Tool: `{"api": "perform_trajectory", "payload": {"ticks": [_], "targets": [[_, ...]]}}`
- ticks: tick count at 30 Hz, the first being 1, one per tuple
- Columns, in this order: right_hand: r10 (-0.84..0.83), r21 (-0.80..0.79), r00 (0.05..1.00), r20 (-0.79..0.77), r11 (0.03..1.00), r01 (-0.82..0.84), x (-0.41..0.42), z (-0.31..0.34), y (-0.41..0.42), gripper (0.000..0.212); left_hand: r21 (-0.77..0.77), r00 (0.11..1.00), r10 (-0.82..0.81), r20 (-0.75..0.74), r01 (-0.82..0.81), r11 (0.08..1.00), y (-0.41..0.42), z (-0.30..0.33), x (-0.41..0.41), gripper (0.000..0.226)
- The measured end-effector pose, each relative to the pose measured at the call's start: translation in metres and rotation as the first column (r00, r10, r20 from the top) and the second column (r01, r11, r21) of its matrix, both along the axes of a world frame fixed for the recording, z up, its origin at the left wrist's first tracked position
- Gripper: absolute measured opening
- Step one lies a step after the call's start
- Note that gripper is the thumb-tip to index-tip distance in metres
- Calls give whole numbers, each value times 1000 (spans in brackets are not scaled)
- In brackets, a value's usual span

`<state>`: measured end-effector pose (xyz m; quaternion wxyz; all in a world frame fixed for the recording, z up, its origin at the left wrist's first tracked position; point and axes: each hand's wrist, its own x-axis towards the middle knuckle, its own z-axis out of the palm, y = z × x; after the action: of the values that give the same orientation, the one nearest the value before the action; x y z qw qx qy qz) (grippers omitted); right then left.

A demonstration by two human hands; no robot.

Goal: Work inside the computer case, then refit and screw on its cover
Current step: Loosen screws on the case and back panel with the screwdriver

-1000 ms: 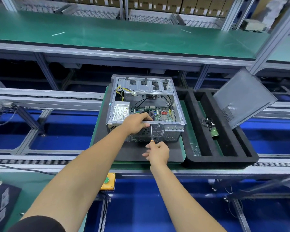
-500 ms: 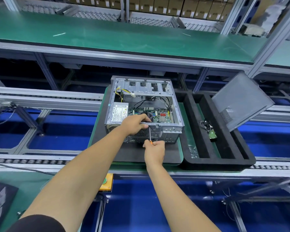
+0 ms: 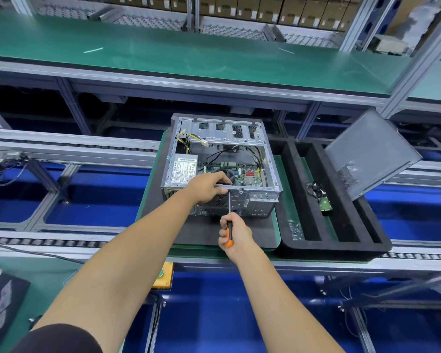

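An open grey computer case (image 3: 223, 138) lies on a dark mat, its motherboard, cables and power supply exposed. My left hand (image 3: 209, 187) grips the case's near top rail, fingers curled over the edge above the fan. My right hand (image 3: 233, 231) holds an orange-and-black screwdriver (image 3: 229, 229) upright, its shaft reaching up to the rail beside my left thumb. The grey cover panel (image 3: 372, 154) leans tilted against the far right end of a black foam tray (image 3: 336, 247).
The foam tray right of the case holds a small green part with cables (image 3: 322, 202) and a bag of screws (image 3: 297, 229). Roller conveyor rails run left and right. A green shelf (image 3: 189, 57) spans above. A yellow button box (image 3: 162, 276) sits below the mat.
My right hand turned on the screwdriver, so more of its orange handle shows; it stays at the rear rail. My left hand keeps its grip on the rail.
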<state>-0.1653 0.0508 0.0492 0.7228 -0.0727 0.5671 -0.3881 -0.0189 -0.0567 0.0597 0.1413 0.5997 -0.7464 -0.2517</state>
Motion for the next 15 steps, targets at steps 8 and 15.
{"api": "perform_trajectory", "payload": {"ticks": [8, 15], "targets": [[-2, -174, 634, -774, 962, -210, 15, 2, 4, 11, 1, 1000, -11, 23, 11, 1000, -2, -1, 0, 29], [-39, 22, 952, 303, 999, 34, -1, -5, -7, 21, -22, 1000, -2, 27, 3, 1000, -1, -2, 0, 27]]}}
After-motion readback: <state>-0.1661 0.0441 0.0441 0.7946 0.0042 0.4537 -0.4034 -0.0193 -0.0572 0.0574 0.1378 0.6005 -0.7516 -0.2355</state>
